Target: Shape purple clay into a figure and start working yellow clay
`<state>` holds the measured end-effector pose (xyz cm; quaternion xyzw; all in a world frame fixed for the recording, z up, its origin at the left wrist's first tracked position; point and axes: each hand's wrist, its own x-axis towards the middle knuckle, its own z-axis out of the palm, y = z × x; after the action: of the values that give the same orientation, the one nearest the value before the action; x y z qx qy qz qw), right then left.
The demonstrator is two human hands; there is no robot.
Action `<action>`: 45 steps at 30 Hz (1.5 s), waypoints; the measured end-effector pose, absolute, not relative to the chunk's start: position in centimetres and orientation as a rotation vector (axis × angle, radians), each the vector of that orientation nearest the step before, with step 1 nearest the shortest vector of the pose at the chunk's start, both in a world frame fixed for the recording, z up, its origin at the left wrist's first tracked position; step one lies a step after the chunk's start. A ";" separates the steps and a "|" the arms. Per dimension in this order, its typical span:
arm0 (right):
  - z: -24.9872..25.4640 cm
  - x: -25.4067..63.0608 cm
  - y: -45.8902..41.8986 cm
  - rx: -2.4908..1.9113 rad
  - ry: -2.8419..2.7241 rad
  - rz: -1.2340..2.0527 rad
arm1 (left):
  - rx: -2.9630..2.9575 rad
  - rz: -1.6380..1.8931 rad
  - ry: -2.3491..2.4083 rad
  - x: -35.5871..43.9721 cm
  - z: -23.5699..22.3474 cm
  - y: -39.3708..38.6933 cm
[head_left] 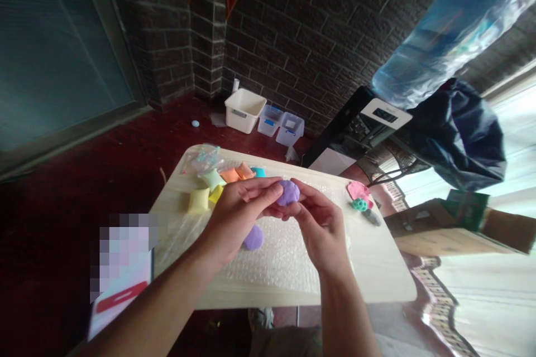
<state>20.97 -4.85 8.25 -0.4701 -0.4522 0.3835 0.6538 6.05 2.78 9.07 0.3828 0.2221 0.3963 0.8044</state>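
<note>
Between my two hands, above the table, is a round, slightly flattened lump of purple modelling clay point(288, 193). My left hand point(247, 199) grips its left side with the thumb on top. My right hand point(320, 215) pinches it from the right, thumb at the lower edge. Below my left hand a second purple clay disc point(253, 238) lies on a sheet of bubble wrap point(276, 265). Beyond my left hand are a yellow clay packet point(199, 201), a pale green one point(213, 179) and an orange one point(230, 175).
The pale wooden table point(377, 279) carries pink clay point(358, 191) and a green clay piece point(359, 204) at the right. Crumpled plastic point(206, 157) lies at its far left corner. Behind stand a white basket point(245, 111), clear bins point(290, 129) and a water dispenser point(352, 128). A cardboard box point(456, 240) is at right.
</note>
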 end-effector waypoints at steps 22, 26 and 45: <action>9.0 20.2 -4.7 -1.143 -0.977 0.754 | 1.027 0.917 0.401 6.2 8.4 2.5; 8.4 20.3 -4.8 -1.109 -0.972 0.733 | 1.009 0.964 0.413 6.4 8.5 2.5; 8.2 20.3 -4.8 -1.155 -0.944 0.601 | 0.974 0.993 0.405 6.6 8.6 2.3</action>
<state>20.31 -4.79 8.21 -0.5171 -0.4226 0.2693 0.6939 6.57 2.33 8.64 0.4457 0.1850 0.4543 0.7488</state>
